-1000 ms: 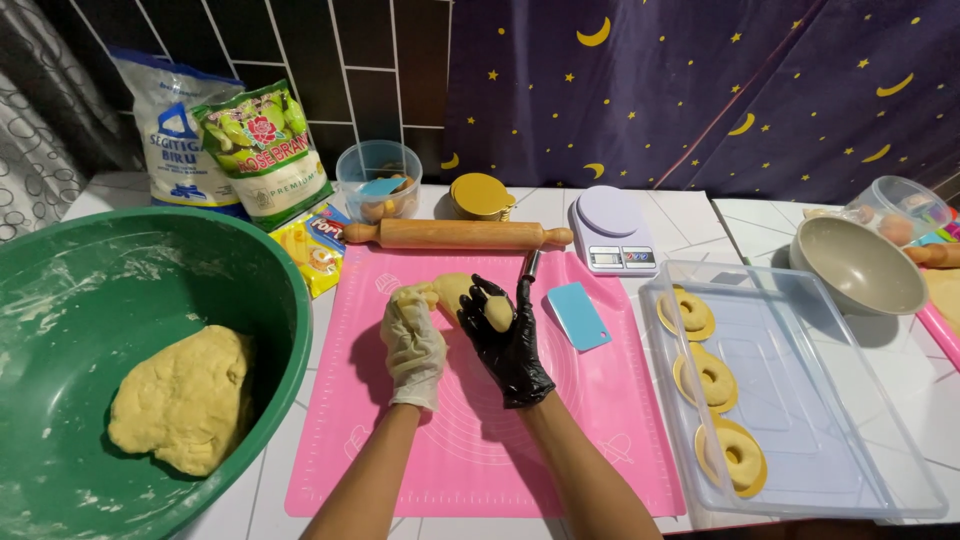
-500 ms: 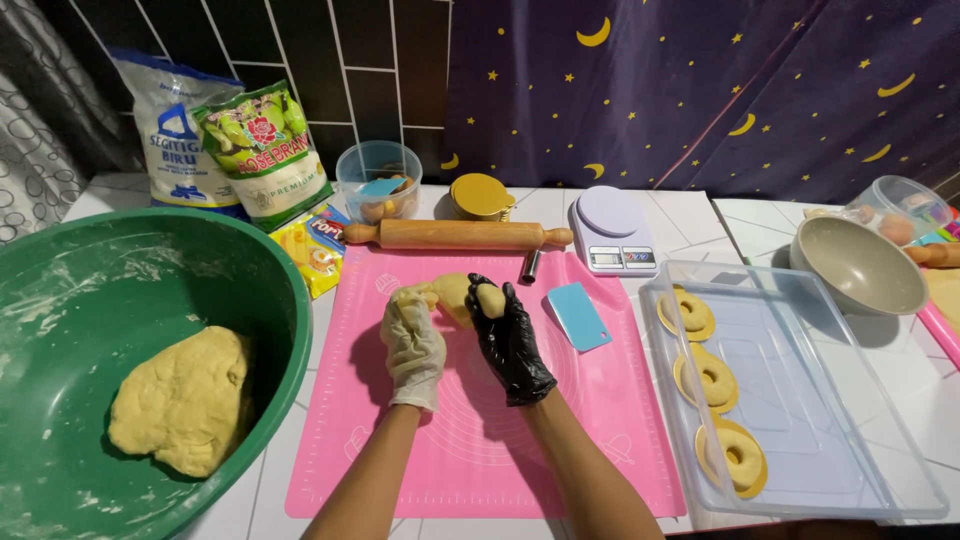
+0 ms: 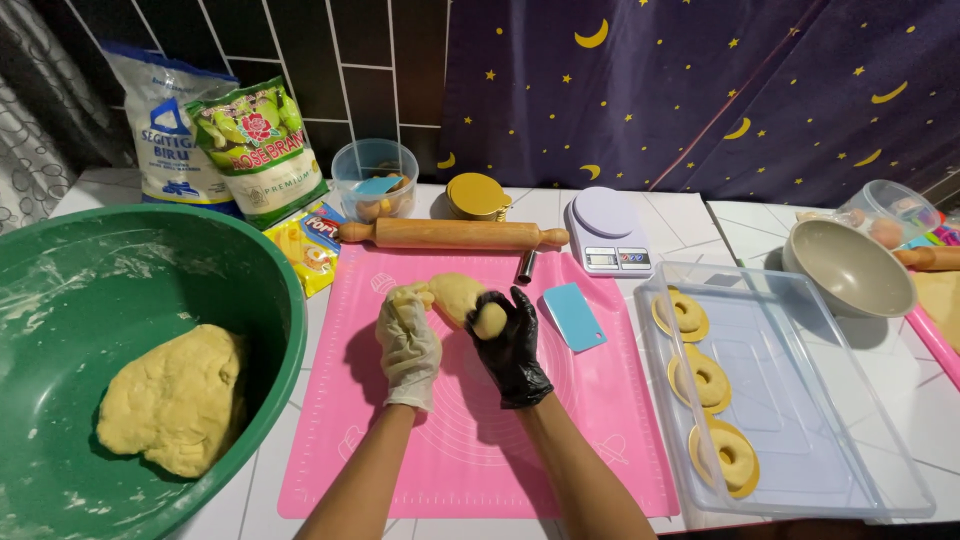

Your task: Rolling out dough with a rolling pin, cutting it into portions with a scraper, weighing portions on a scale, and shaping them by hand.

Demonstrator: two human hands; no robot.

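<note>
My left hand (image 3: 408, 342), in a pale translucent glove, grips one end of a yellow dough piece (image 3: 455, 294) above the pink silicone mat (image 3: 470, 440). My right hand (image 3: 512, 345), in a black glove, pinches a small ball of dough (image 3: 489, 319) at the other end of the same piece. Both hands hover close together over the upper middle of the mat.
A big green bowl (image 3: 60, 290) with a dough mass (image 3: 175, 398) sits at left. A clear tray (image 3: 800, 420) holding three dough rings (image 3: 708, 378) is at right. Behind lie a rolling pin (image 3: 452, 234), kitchen scale (image 3: 605, 230), blue scraper (image 3: 574, 316), flour bags (image 3: 215, 140), tubs and a grey bowl (image 3: 850, 265).
The black-gloved hand has shifted slightly and now shows a small rounded dough ball pinched off the end of the piece. The left hand has stayed almost still.
</note>
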